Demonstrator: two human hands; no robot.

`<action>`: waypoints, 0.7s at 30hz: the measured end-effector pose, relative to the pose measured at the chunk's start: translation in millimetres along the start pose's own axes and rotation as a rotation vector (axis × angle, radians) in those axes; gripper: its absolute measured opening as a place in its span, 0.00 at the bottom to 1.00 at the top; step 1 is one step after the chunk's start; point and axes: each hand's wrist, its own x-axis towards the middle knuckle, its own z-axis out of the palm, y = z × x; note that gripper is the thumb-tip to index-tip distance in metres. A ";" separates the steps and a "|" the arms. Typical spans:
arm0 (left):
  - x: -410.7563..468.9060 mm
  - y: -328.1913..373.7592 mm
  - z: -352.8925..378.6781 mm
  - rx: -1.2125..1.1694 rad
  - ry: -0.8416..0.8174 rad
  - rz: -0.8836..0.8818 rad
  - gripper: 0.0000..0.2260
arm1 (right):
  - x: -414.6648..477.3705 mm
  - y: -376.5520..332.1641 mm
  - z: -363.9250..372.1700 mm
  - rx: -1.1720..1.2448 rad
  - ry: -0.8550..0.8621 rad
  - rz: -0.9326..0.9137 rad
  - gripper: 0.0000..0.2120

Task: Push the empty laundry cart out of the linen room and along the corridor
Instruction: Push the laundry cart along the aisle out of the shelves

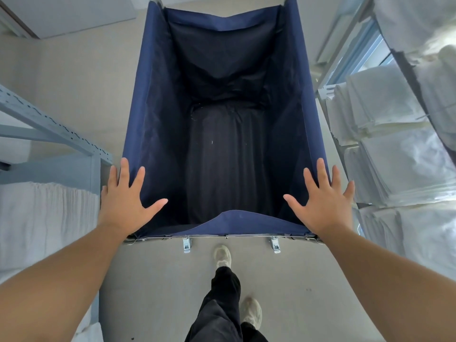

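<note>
The laundry cart [153,95] is a deep navy fabric bag on a metal frame, seen from above, and its dark inside holds nothing. My left hand [125,198] lies flat with fingers spread over the near left corner of the rim. My right hand [323,198] lies the same way over the near right corner. Neither hand wraps around the frame bar. The chrome near rail [222,236] and two castor brackets [186,244] show below the hands.
A grey metal shelf [49,124] with folded white linen [44,218] stands close on the left. Shelves stacked with white towels [394,149] line the right. My feet in pale shoes [222,255] stand on the beige floor [74,82] behind the cart. A white door or panel [74,13] is far left.
</note>
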 end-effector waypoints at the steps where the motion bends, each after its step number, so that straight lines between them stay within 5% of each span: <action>1: 8.9 -0.8 -2.5 -0.005 -0.001 0.002 0.49 | 8.5 -2.1 -2.3 0.000 0.003 0.001 0.42; 21: 167.8 -9.6 -42.0 -0.011 -0.009 -0.001 0.51 | 164.3 -35.8 -48.7 -0.003 0.003 0.011 0.42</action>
